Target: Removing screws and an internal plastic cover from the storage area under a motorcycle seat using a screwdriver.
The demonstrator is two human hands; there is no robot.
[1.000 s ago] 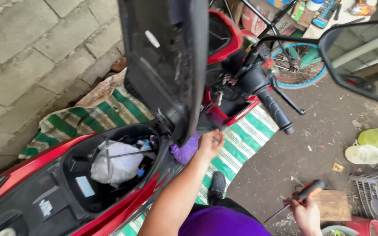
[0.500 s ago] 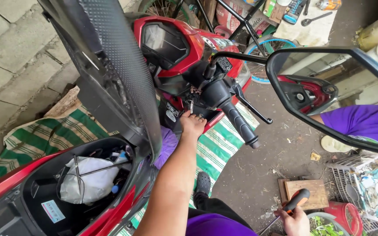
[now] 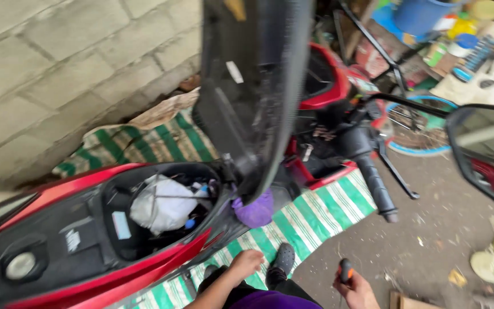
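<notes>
Your right hand point(image 3: 357, 290) has its fingers wrapped around a screwdriver point(image 3: 345, 269) with a black and orange handle. Your left hand point(image 3: 246, 263) hangs empty, fingers loosely curled. Just beyond those fingers, the scooter's seat point(image 3: 255, 86) is already raised, exposing the storage compartment point(image 3: 144, 229) with a white bag point(image 3: 161, 206); no fastener is engaged yet.

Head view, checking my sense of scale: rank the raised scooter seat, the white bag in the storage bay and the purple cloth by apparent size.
1. Raised scooter seat, nearest the camera, so enlarged.
2. White bag.
3. Purple cloth.
</notes>
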